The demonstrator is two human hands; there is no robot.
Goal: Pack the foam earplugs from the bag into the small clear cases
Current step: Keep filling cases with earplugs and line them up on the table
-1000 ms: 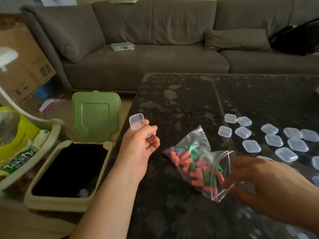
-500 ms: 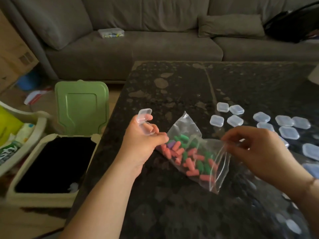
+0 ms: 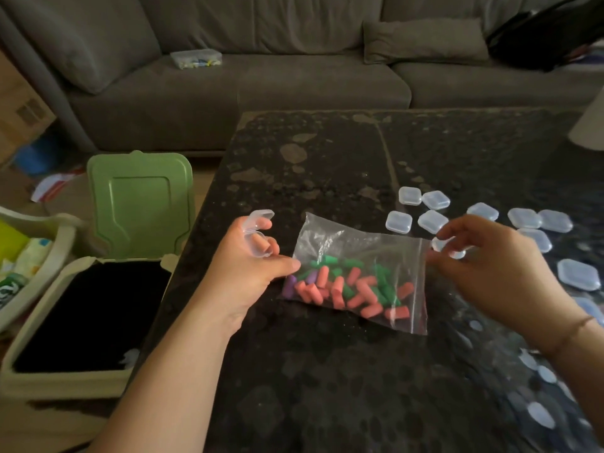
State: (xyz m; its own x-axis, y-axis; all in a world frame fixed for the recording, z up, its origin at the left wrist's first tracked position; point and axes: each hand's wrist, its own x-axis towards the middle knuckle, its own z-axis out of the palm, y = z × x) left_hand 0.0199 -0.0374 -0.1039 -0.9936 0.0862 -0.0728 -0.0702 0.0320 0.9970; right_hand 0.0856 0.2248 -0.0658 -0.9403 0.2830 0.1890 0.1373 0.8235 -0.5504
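Many earplugs point(image 3: 343, 286) fill bag point(image 3: 359, 243); left hand point(image 3: 248, 266) holds open case point(image 3: 258, 235), right hand point(image 3: 490, 266) pinches bag.

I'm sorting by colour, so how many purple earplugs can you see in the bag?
2. One purple earplug sits in the bag's lower left corner; the other just up-right of it. More may hide beneath the pile.

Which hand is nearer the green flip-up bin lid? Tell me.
Left. The left hand, holding an open clear case, sits just right of the green lid; the right hand is across the earplug bag.
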